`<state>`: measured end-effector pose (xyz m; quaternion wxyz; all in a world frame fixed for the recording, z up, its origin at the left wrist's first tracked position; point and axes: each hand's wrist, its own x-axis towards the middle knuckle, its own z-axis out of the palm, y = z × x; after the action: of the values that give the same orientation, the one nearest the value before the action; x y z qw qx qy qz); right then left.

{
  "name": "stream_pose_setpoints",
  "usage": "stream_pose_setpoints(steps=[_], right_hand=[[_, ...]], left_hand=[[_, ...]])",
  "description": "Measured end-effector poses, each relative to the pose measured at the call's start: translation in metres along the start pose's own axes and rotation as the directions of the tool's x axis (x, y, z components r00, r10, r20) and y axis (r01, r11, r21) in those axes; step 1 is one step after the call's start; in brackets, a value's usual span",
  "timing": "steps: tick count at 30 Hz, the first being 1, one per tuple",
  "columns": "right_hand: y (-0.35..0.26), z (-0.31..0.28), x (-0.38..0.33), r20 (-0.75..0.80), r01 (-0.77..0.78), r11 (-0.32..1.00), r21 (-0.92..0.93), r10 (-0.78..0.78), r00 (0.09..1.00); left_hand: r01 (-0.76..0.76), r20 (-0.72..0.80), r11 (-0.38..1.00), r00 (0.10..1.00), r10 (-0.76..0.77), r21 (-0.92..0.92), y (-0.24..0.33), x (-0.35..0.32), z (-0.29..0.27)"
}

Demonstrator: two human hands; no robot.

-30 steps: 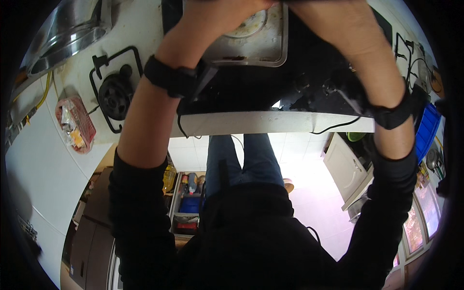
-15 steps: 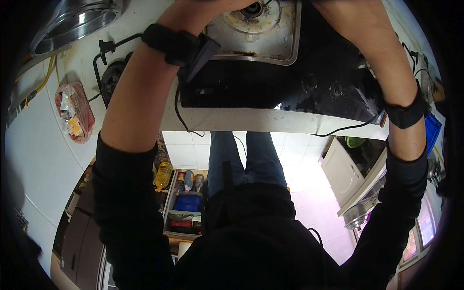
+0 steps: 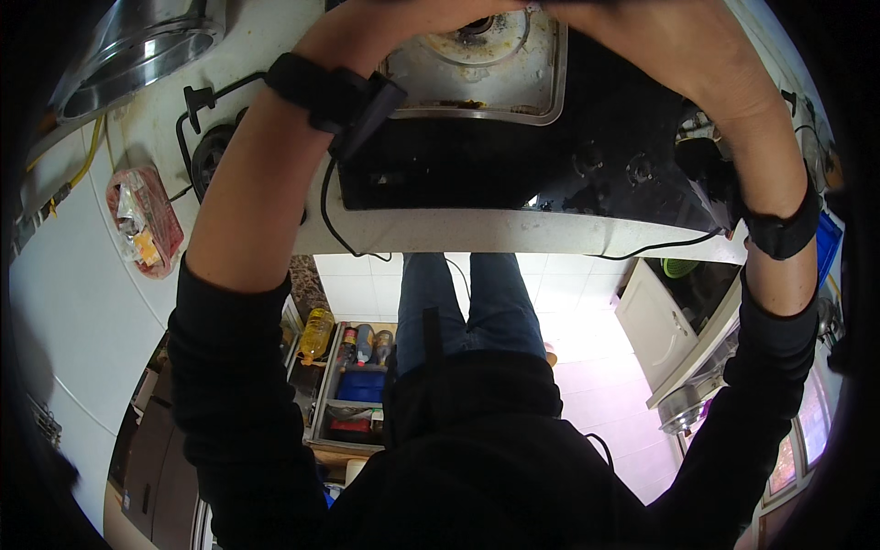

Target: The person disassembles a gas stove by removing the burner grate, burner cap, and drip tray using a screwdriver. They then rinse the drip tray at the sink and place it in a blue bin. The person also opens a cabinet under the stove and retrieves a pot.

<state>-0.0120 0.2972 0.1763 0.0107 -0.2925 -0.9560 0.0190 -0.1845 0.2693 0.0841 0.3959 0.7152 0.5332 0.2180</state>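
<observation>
Now the stove (image 3: 550,174) sits lower in the picture than half a second ago, so more of its steel tray (image 3: 486,82) shows, with one burner ring (image 3: 477,32) at the top edge. Both forearms have come further in toward the middle, reaching up over the tray. The left hand (image 3: 367,23) and the right hand (image 3: 632,23) are cut off by the top rim, so whether each grip is clenched or released cannot be told, nor what either touches; the tray and burner lie nearest them, between the wrists.

Counted: two black wrist bands, one on the left wrist (image 3: 316,87) with a cable (image 3: 330,211) hanging down over the desk (image 3: 458,240) edge, one on the right wrist (image 3: 779,229). Two knobs (image 3: 587,160) show on the black stove front. One steel bowl (image 3: 137,50) stands at the upper left, further up than before. One spare burner grate (image 3: 206,156) lies left of the stove, partly hidden by the left arm. One red packet (image 3: 142,220) lies on the desk further left, well apart from the stove. Below the desk an open drawer (image 3: 353,385) holds about three bottles (image 3: 316,335) in a row, plus a blue box (image 3: 362,385). Two legs in jeans (image 3: 472,312) stand on the tiled floor (image 3: 587,321).
</observation>
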Motion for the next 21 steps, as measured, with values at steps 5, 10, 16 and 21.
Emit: stream_pose_setpoints(steps=[5,10,16,21], right_hand=[[0.001,-0.001,-0.001,-0.042,0.084,0.996,0.004,-0.084,0.996],[-0.002,-0.004,-0.004,-0.003,-0.021,0.998,0.054,0.021,1.000],[0.006,-0.006,0.003,0.017,-0.023,0.972,0.233,0.020,1.000],[0.008,-0.005,0.002,-0.030,0.024,1.000,0.020,-0.023,0.999]], left_hand=[[-0.094,-0.096,0.982,0.989,0.111,0.164,0.002,0.002,0.003],[-0.187,-0.061,0.973,0.982,0.180,-0.137,0.004,0.003,0.004],[-0.028,-0.057,0.981,0.998,0.039,0.191,0.002,0.006,0.006],[-0.062,-0.061,0.988,0.997,0.054,-0.138,0.002,0.008,0.006]])
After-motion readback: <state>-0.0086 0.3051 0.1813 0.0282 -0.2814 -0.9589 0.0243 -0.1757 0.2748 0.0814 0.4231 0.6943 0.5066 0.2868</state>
